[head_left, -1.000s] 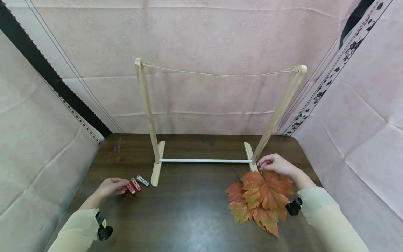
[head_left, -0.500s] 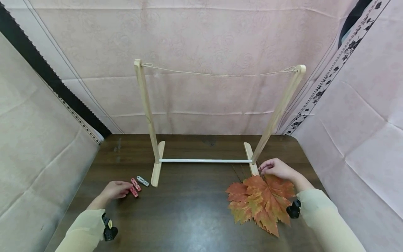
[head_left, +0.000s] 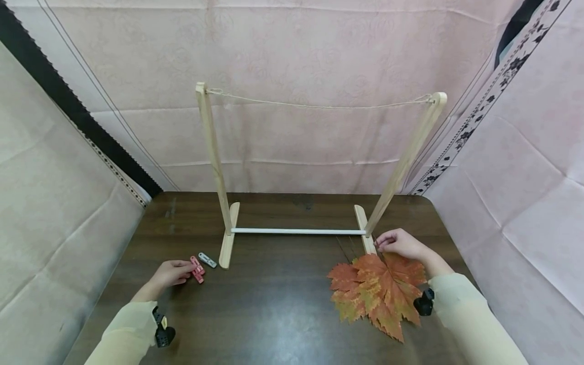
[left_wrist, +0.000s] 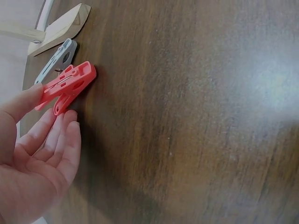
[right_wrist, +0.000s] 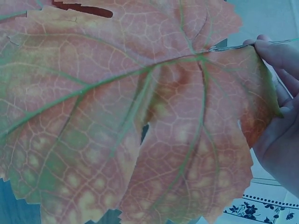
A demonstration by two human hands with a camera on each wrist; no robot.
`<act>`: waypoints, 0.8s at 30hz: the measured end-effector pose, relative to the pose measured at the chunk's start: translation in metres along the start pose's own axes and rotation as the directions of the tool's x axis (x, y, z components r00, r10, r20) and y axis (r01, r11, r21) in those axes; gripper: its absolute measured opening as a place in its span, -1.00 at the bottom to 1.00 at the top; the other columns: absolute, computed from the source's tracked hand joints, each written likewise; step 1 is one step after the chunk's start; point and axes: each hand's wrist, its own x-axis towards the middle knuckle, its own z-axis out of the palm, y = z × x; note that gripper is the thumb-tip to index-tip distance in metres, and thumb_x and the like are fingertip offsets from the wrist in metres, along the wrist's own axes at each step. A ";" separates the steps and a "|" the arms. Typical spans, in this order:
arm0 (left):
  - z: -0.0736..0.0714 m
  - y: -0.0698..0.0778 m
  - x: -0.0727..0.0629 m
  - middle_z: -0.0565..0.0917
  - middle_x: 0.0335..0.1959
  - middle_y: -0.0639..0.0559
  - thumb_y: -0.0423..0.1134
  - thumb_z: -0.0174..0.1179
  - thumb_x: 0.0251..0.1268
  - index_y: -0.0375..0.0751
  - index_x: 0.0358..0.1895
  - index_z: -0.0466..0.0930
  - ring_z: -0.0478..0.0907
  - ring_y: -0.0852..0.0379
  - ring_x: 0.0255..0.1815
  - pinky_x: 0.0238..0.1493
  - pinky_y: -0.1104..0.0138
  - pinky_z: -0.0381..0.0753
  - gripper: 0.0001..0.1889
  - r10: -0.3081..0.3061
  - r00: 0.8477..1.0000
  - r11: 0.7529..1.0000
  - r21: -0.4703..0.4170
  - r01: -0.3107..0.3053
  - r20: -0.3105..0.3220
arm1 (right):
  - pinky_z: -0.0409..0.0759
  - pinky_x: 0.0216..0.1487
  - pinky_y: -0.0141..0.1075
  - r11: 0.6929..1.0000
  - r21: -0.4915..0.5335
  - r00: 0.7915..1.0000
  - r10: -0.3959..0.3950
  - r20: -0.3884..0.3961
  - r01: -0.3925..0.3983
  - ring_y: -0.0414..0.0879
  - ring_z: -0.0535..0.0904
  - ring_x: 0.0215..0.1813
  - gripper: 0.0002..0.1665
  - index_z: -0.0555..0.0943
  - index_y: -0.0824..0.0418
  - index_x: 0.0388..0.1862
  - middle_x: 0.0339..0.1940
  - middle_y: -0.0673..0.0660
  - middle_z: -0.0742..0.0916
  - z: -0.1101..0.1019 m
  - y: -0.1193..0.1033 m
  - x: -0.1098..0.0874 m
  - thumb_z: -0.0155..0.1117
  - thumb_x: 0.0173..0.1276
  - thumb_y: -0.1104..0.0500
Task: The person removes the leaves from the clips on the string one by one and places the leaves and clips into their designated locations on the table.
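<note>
In the head view, my left hand (head_left: 171, 274) is at the table's left side, its thumb and fingers pinching a red clothespin (left_wrist: 77, 84) by the handle end. Another red clothespin (head_left: 196, 264) lies right beside it, partly covered in the left wrist view. Just past these is a grey clothespin (left_wrist: 58, 58). On the right, my right hand (head_left: 401, 246) pinches the thin stem of an orange artificial maple leaf (right_wrist: 187, 102), holding it over several similar leaves (head_left: 344, 289) on the table. Parts of the lower leaves are hidden beneath it.
A wooden frame (head_left: 406, 162) stands at the back of the brown table (head_left: 274, 294). A string (head_left: 319, 107) spans its two posts, and a white rod (head_left: 296, 231) joins them low down. Pale cloth (head_left: 296, 50) hangs behind and at both sides.
My left hand has shifted right, and the pinched red clothespin has turned and come against the other red one. My right hand has drawn slightly toward me with the leaf.
</note>
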 end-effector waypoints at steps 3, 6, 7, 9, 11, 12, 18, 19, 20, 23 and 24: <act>0.001 -0.001 0.001 0.62 -0.11 -0.26 -0.14 0.12 0.33 -0.63 0.13 0.36 0.56 0.26 -0.29 -0.17 0.29 0.66 -0.45 -0.007 1.000 1.000 -0.012 0.007 -0.005 | 0.56 -0.30 -0.44 1.000 -0.012 1.000 0.008 -0.004 -0.008 -0.34 0.59 -0.33 -0.74 0.58 0.54 -0.16 -0.26 0.37 0.72 0.001 0.001 0.000 0.20 0.24 0.35; 0.002 -0.001 0.000 0.58 -0.03 -0.33 -0.13 0.11 0.34 -0.62 0.15 0.35 0.57 0.24 -0.25 -0.14 0.28 0.66 -0.44 -0.003 1.000 1.000 -0.012 0.003 -0.002 | 0.56 -0.29 -0.44 1.000 -0.018 1.000 0.016 -0.006 -0.016 -0.32 0.59 -0.32 -0.75 0.58 0.55 -0.16 -0.25 0.39 0.72 0.001 0.002 0.000 0.19 0.25 0.35; 0.002 -0.001 0.000 0.56 0.00 -0.35 -0.13 0.10 0.34 -0.62 0.15 0.35 0.58 0.22 -0.22 -0.13 0.28 0.66 -0.45 -0.005 1.000 1.000 -0.014 0.004 -0.005 | 0.57 -0.30 -0.44 1.000 -0.020 1.000 0.017 -0.006 -0.017 -0.31 0.59 -0.32 -0.75 0.58 0.55 -0.16 -0.25 0.40 0.71 0.001 0.002 0.000 0.19 0.25 0.35; 0.002 0.000 -0.001 0.52 0.06 -0.40 -0.12 0.09 0.35 -0.61 0.17 0.34 0.59 0.15 -0.16 -0.09 0.25 0.65 -0.44 -0.003 1.000 1.000 -0.009 0.003 -0.004 | 0.56 -0.30 -0.44 1.000 -0.019 1.000 0.023 -0.009 -0.023 -0.31 0.59 -0.33 -0.75 0.58 0.55 -0.17 -0.24 0.41 0.71 0.002 0.003 0.000 0.19 0.25 0.35; 0.003 0.001 -0.002 0.48 0.12 -0.43 -0.11 0.09 0.35 -0.60 0.18 0.33 0.59 0.08 -0.10 -0.05 0.22 0.64 -0.43 -0.006 1.000 1.000 0.001 0.006 -0.006 | 0.56 -0.31 -0.43 0.999 -0.015 0.999 0.030 -0.011 -0.030 -0.31 0.58 -0.34 -0.74 0.58 0.56 -0.17 -0.24 0.43 0.70 0.003 0.004 0.000 0.20 0.24 0.35; 0.003 0.001 -0.002 0.46 0.14 -0.44 -0.11 0.09 0.35 -0.60 0.18 0.32 0.58 0.05 -0.07 -0.04 0.21 0.64 -0.42 -0.005 1.000 1.000 0.004 0.005 -0.008 | 0.56 -0.32 -0.43 0.999 -0.014 0.999 0.033 -0.013 -0.033 -0.31 0.58 -0.35 -0.73 0.58 0.56 -0.16 -0.24 0.42 0.70 0.003 0.004 0.000 0.20 0.24 0.35; 0.003 0.001 -0.002 0.43 0.16 -0.44 -0.10 0.13 0.31 -0.58 0.17 0.35 0.55 0.05 -0.04 -0.01 0.18 0.62 -0.42 0.005 0.999 1.000 0.011 -0.005 -0.044 | 0.58 -0.31 -0.43 0.999 -0.008 0.999 0.031 -0.022 -0.031 -0.25 0.60 -0.34 -0.70 0.55 0.60 -0.13 -0.30 0.41 0.71 0.004 0.007 0.001 0.20 0.23 0.36; 0.003 0.001 -0.001 0.43 0.17 -0.44 -0.10 0.13 0.31 -0.57 0.17 0.36 0.55 0.04 -0.03 0.00 0.17 0.62 -0.43 0.008 0.999 1.000 0.014 -0.008 -0.049 | 0.59 -0.31 -0.43 0.999 -0.004 0.999 0.032 -0.025 -0.032 -0.23 0.61 -0.34 -0.70 0.55 0.60 -0.13 -0.30 0.41 0.70 0.004 0.008 0.001 0.20 0.22 0.37; 0.003 0.001 -0.001 0.43 0.18 -0.45 -0.11 0.13 0.32 -0.57 0.17 0.36 0.54 0.02 -0.01 0.01 0.16 0.61 -0.44 0.014 0.999 1.000 0.015 -0.013 -0.052 | 0.59 -0.31 -0.42 1.000 -0.002 0.999 0.030 -0.028 -0.030 -0.23 0.61 -0.34 -0.69 0.54 0.61 -0.13 -0.30 0.43 0.70 0.003 0.009 0.001 0.19 0.22 0.37; 0.001 0.001 -0.001 0.39 0.21 -0.45 -0.09 0.11 0.34 -0.55 0.19 0.35 0.50 -0.12 0.08 0.06 0.11 0.58 -0.43 0.020 0.998 1.000 0.020 -0.019 -0.063 | 0.61 -0.34 -0.39 0.999 0.008 0.998 0.043 -0.038 -0.043 -0.21 0.62 -0.35 -0.68 0.53 0.61 -0.11 -0.30 0.43 0.69 0.002 0.011 0.003 0.19 0.22 0.36; -0.001 0.002 -0.002 0.37 0.23 -0.45 -0.08 0.09 0.35 -0.53 0.21 0.34 0.47 -0.16 0.12 0.08 0.10 0.56 -0.42 0.022 0.998 1.000 0.020 -0.021 -0.064 | 0.61 -0.34 -0.37 0.999 0.012 0.998 0.046 -0.041 -0.045 -0.20 0.62 -0.35 -0.68 0.53 0.61 -0.11 -0.29 0.44 0.69 0.001 0.011 0.003 0.19 0.22 0.36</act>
